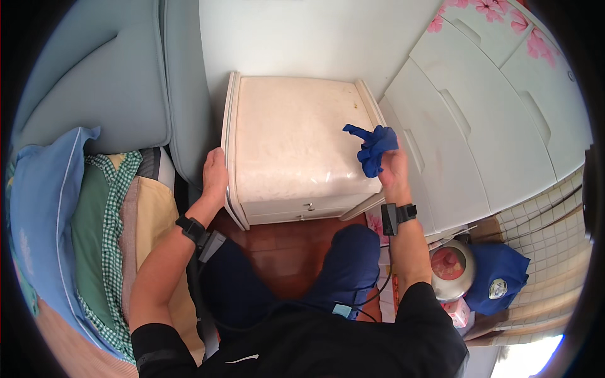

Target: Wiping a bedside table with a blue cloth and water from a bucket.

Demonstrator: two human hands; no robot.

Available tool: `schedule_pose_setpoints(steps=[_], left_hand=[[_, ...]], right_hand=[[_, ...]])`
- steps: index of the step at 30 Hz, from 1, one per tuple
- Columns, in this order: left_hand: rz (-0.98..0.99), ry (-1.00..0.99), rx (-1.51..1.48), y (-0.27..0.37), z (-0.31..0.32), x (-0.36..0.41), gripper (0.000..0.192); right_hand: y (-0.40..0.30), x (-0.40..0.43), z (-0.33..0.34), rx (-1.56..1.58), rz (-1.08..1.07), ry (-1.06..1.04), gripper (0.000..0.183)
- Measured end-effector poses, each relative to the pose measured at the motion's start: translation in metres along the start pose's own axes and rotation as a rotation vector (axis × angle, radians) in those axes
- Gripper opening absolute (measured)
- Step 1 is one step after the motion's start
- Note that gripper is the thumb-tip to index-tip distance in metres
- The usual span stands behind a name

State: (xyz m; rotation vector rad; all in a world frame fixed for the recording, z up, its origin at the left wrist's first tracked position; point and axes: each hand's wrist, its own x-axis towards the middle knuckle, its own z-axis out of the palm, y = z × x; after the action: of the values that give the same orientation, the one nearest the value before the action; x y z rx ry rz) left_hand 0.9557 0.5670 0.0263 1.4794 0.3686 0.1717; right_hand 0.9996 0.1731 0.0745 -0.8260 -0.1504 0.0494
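Before me stands a cream nightstand with a smooth top, raised side rails and drawers with small metal knobs at its front. My left hand rests against its left side, with no object seen in it. A crumpled dark blue cloth is held in my right hand at the right side of the nightstand's top. The cloth hides part of the right fingers. A few small dark marks show near the top's back right corner.
A grey-blue padded headboard and a bed with a blue pillow flank the left. White plastic drawers with pink flowers stand close on the right. Behind my right arm are a round cream container, a blue bag and a curtain.
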Motion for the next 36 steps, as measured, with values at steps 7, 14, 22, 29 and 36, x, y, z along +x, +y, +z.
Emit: schedule_pose_setpoints(steps=[7,14,22,29,36], left_hand=[[0.007,-0.006,-0.006,0.000,-0.001,0.000,0.046],[0.012,0.017,0.022,-0.004,0.006,0.003,0.047],[0.023,-0.002,0.018,-0.008,0.001,0.008,0.048],[0.027,0.017,0.098,-0.001,-0.003,0.001,0.050],[0.041,0.019,0.080,-0.006,0.000,0.007,0.050]], right_hand=[[0.010,-0.007,0.020,0.164,-0.028,-0.004,0.037],[0.009,0.015,0.007,0.017,0.061,0.072,0.040],[-0.031,0.056,0.013,-1.620,-0.340,0.402,0.027],[-0.042,0.019,-0.004,-2.205,-0.248,0.492,0.041],[-0.029,0.024,-0.001,-2.179,-0.872,0.004,0.021]])
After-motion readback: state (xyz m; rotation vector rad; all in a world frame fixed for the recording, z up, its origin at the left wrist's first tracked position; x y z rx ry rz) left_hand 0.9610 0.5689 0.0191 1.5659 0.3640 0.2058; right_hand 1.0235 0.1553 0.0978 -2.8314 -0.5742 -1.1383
